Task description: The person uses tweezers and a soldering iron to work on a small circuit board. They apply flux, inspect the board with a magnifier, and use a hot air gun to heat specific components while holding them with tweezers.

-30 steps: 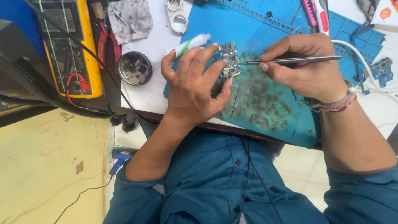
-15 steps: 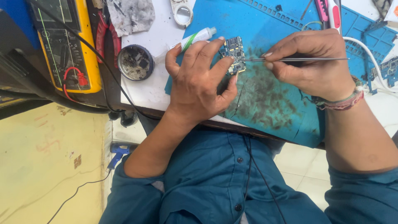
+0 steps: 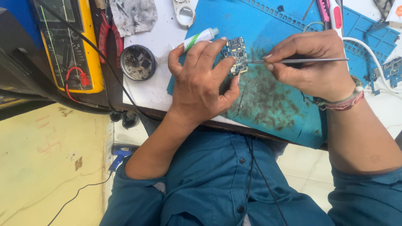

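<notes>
Pinched in the left hand, a small circuit board; the right hand closed on metal tweezers.

Board sits over the stained blue work mat, tweezer tips touching its right edge. Nearby: a white-green tube, a round flux tin, a yellow multimeter.
</notes>
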